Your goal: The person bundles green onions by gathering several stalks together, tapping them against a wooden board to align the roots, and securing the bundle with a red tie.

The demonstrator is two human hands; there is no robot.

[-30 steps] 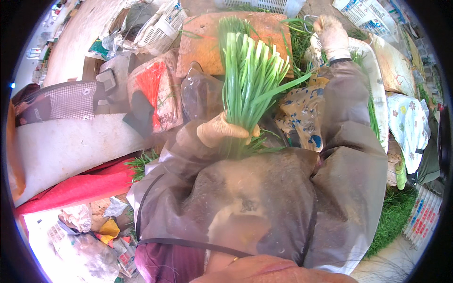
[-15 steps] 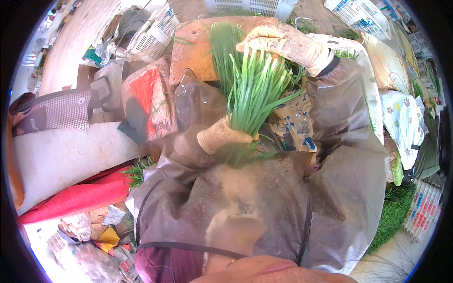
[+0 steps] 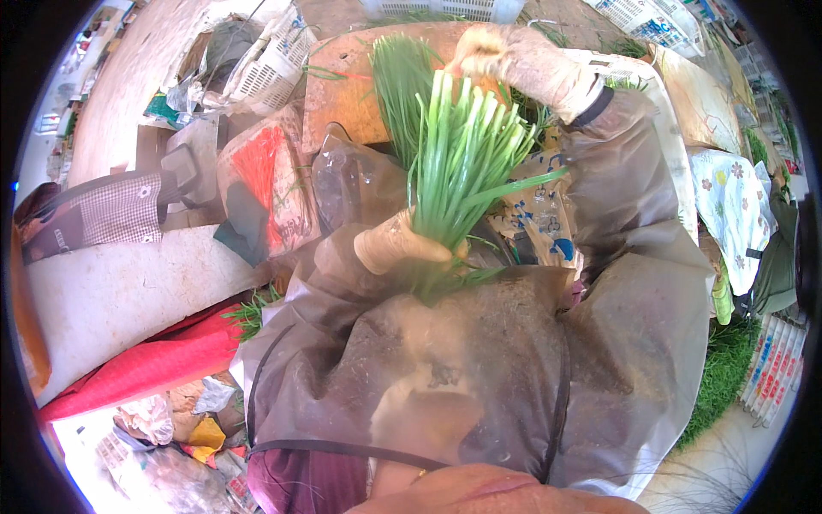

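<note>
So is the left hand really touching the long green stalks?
Touching: the head view plainly shows the left hand wrapped around the lower part of the green stalks, with no gap between them.

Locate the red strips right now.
In the head view, the red strips lie fanned on a pale block left of centre, up and left of the left hand holding the green stalks.

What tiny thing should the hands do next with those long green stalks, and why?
Perhaps the right cream-gloved hand should pat the bunch of long green stalks level: its pale ends look uneven, and the left cream-gloved hand holds it lower down.
</note>
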